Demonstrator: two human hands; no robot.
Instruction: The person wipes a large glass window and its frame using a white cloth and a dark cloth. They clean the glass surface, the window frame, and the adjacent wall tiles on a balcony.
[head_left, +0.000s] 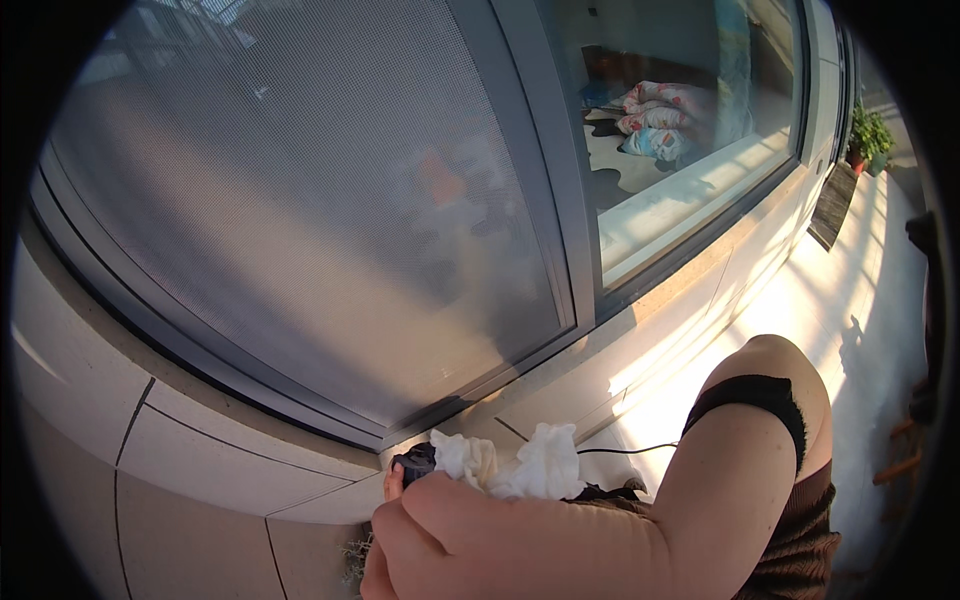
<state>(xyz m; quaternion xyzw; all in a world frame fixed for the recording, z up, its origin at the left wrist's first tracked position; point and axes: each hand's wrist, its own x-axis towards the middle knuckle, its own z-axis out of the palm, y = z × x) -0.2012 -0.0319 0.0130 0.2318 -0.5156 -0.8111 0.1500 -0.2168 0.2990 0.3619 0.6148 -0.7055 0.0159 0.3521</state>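
Observation:
At the lower centre, a few fingers of one hand (394, 480) show against a crumpled dark item (415, 461); whether they grip it, and which hand it is, I cannot tell. Beside it lies crumpled white cloth or tissue (544, 461) in two bunches. Bare skin folds in front hide the rest of the hand, and the other hand cannot be made out. A bent bare limb (720, 480) with a black band (750, 394) around it rises at the right. A thin black cord (630, 451) runs between the white bunches and this limb.
A large window with an insect screen (300, 225) and grey frame (555, 172) stands ahead, above a tiled wall (225, 457). Bedding (660, 120) shows through the glass. Potted plants (870, 139) and a dark mat (834, 204) are at the far right. Dry twigs (356, 559) are at the bottom.

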